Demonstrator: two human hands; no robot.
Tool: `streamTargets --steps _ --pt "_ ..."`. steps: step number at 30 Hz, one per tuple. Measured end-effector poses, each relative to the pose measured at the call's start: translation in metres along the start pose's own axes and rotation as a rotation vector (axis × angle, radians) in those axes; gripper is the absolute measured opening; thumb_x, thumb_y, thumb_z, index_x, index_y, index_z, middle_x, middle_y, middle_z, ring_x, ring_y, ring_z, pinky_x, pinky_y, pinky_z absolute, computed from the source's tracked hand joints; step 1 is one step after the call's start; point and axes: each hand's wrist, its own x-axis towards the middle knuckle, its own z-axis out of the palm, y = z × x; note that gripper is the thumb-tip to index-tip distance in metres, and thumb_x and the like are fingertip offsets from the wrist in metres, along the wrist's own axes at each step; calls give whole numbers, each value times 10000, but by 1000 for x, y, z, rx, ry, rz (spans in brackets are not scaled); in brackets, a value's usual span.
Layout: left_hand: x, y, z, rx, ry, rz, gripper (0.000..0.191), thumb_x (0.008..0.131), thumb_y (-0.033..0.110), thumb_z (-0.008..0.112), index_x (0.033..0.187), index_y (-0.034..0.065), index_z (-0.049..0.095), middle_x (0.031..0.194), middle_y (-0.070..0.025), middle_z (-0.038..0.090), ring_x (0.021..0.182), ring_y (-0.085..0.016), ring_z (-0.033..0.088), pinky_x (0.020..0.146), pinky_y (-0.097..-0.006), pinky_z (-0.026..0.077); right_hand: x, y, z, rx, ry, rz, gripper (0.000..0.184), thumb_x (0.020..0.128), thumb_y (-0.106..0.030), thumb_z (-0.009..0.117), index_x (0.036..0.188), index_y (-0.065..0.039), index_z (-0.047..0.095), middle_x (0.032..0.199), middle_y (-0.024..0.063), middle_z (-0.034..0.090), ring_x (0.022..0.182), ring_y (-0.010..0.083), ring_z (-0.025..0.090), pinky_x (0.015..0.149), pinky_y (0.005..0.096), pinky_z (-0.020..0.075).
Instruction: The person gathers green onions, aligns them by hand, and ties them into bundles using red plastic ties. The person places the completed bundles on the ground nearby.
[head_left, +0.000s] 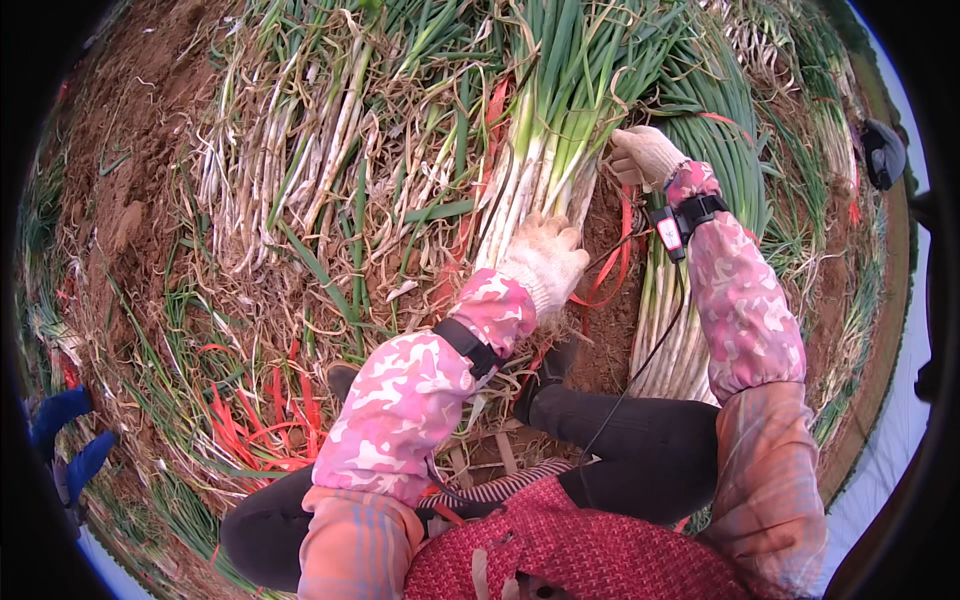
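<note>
In the head view, a bunch of green onions (536, 165) lies before me with its white stalks towards me. My left hand (544, 259), in a pale knitted glove, grips the lower white stalks from above. Level with the upper part of the bunch, on its right side, is my right hand (641, 157), similarly gloved, its fingers curled. A red plastic strip (621, 244) hangs down just below that hand; whether the fingers pinch it is hidden. Another red strip (491, 120) shows along the bunch's left side.
Right of my hands lies a large green onion bundle (667, 322) with a red tie. Loose onions (300, 142) cover the ground at left. Red strips (262, 420) are heaped by my left knee. A black cable (645, 356) trails from my right wrist. Blue-gloved fingers (71, 435) appear at far left.
</note>
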Motion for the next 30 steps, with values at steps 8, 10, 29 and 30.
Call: streamTargets --steps 8,10,29,30 --pt "-2 -58 56 69 -202 141 602 855 442 702 1411 217 644 1563 -64 507 1547 -373 304 1249 -660 165 44 -49 36 -529 325 -416 742 923 -529 681 1228 134 541 1094 343 702 1018 441 723 890 481 565" --pt "-2 -61 62 62 -154 161 595 838 442 716 1383 210 659 1540 -65 527 1540 -372 315 1231 -656 213 51 -58 42 -796 313 -441 668 951 -459 647 1236 130 512 1135 394 674 1108 503 671 961 510 536" --pt "-124 -121 -71 -819 166 -753 499 974 388 678 1265 -17 682 1173 -158 747 1078 -224 705 983 -348 530 -54 -16 105 -1396 234 -754 286 916 -258 649 1048 -5 639 925 230 721 861 432 724 740 526 587" --pt "-148 -148 -82 -684 366 -867 558 953 385 696 1324 -28 641 1204 -190 736 1106 -262 709 1006 -354 529 -57 -5 122 -1392 40 -604 334 898 -261 653 1092 11 648 999 265 722 933 437 724 818 531 587"
